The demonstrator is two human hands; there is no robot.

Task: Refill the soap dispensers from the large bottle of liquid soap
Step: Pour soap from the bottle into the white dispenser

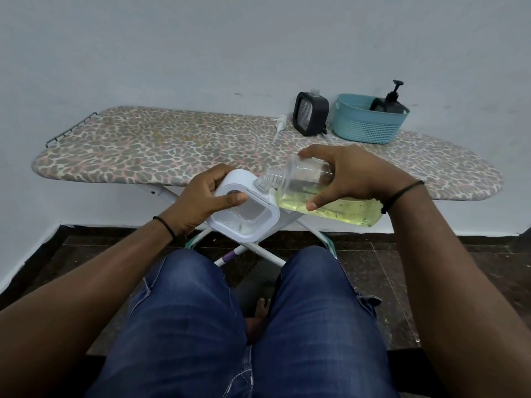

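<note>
My left hand (205, 196) grips a white square soap dispenser (244, 216) with a clear body, held tilted in front of the ironing board. My right hand (347, 175) holds the large clear bottle (330, 208) of yellow liquid soap on its side. The bottle's open threaded neck (271, 179) meets the dispenser's clear neck (260, 186). The yellow soap lies low in the bottle, away from the neck. A black dispenser (310, 113) with its pump off stands at the back of the board. Another black pump dispenser (393, 101) sits in the teal basket (367, 124).
The leopard-print ironing board (172, 145) stands against a pale wall. A loose white pump head with its tube (280, 124) lies on the board beside the black dispenser. My knees in blue jeans are below the hands, over a dark tiled floor.
</note>
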